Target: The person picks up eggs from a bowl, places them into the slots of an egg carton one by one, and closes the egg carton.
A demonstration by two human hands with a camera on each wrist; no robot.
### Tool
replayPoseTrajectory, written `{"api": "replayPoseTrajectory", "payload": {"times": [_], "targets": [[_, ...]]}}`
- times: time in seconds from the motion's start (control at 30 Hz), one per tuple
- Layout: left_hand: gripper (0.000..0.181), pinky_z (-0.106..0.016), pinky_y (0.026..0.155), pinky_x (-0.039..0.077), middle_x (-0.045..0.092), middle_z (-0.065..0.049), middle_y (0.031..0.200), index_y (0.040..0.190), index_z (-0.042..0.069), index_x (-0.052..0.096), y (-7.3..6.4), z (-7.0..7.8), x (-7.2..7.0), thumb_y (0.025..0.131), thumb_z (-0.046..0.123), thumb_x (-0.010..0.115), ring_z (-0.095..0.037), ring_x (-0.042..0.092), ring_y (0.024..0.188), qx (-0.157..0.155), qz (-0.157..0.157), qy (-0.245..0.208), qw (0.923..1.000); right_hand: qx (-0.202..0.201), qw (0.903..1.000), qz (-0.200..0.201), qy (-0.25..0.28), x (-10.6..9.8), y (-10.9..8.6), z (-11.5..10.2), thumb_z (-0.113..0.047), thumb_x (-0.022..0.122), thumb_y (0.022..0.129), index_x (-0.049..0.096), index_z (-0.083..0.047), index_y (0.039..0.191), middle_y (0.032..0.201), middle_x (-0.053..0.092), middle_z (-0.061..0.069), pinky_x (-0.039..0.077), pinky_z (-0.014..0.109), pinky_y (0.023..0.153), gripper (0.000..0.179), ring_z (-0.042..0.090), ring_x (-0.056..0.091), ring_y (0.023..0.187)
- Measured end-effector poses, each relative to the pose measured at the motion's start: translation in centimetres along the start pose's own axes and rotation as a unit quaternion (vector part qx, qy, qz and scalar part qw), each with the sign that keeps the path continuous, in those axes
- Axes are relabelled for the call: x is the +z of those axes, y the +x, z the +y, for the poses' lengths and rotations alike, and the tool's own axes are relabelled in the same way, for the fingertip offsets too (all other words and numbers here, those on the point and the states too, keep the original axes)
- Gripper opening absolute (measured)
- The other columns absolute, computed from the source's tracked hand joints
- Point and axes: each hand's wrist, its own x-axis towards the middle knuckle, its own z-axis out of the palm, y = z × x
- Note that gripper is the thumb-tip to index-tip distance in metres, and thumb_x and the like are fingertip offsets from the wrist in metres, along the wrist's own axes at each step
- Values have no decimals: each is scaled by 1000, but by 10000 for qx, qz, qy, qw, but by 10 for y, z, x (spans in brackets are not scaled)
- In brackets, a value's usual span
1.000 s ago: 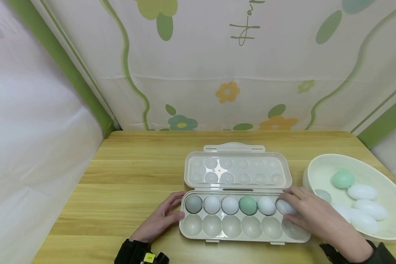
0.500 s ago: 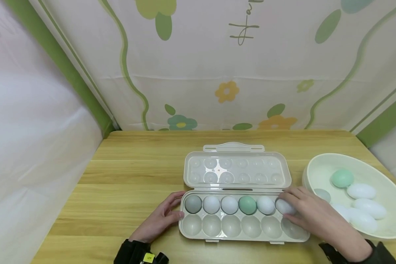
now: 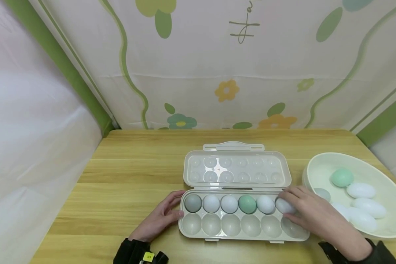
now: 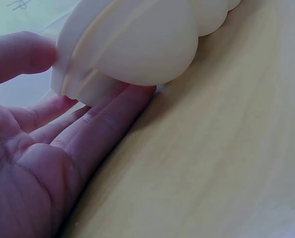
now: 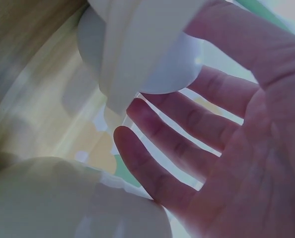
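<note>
An egg box [image 3: 232,239] of off-white plastic lies on the wooden table, its clear lid [image 3: 241,168] folded back. My left hand [image 3: 157,221] holds its left end, the thumb at the rim and the fingers [image 4: 108,116] reaching under the edge in the left wrist view. At the right end, my right hand [image 3: 320,216] holds a white egg [image 3: 285,206] between thumb and fingers, over the last cup of the back row. Beside it in that row sit a grey egg [image 3: 193,203], a green egg [image 3: 247,204] and several white ones. The front-row cups hold no eggs.
A large cream bowl [image 3: 323,158] stands at the right, close to my right forearm. It contains a green egg [image 3: 342,177], a grey egg [image 3: 322,194] and several white eggs. Behind the table hangs a flowered cloth [image 3: 191,66].
Both hands, the egg box and the eggs keep their places. Only the head view has shifted very slightly.
</note>
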Motion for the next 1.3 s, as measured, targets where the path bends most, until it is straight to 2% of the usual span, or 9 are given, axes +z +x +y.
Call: {"api": "replayPoseTrajectory", "payload": {"times": [0.43,0.63,0.87,1.1,1.3], "targets": [[52,-32,90,47,26,-25,147,140,12,28,1,-1,0,93,11,52,-32,50,116,-43,5,61,10000,-155,9999,24,-12,-7,6,2,-25,83,56,64,-14,97,93,63,0,51,36,63,47,17,60,79],[52,-31,89,48,27,-25,146,139,11,28,0,-1,0,93,10,52,-31,50,116,2,18,59,10000,-201,9998,-24,-58,-18,10,3,-23,82,58,64,-13,100,93,62,0,51,35,58,47,17,59,74],[52,-31,88,49,27,-25,146,139,10,28,0,-1,1,93,10,52,-32,50,116,42,4,30,10000,-293,9994,72,-140,-35,14,7,-20,82,56,63,-10,99,94,63,2,50,38,61,48,21,59,77],[52,-33,89,48,26,-26,146,139,10,28,0,-1,1,92,10,52,-32,50,116,-7,22,52,10000,-572,9975,264,-325,-51,17,13,-14,80,54,63,-8,101,93,63,4,52,38,62,50,22,60,78],[53,-33,90,47,26,-27,146,139,10,28,0,0,1,92,11,52,-32,50,116,-21,40,93,9999,-378,9984,232,-364,-62,13,20,-14,82,53,62,-10,102,95,63,4,51,41,60,52,25,61,79]]}}
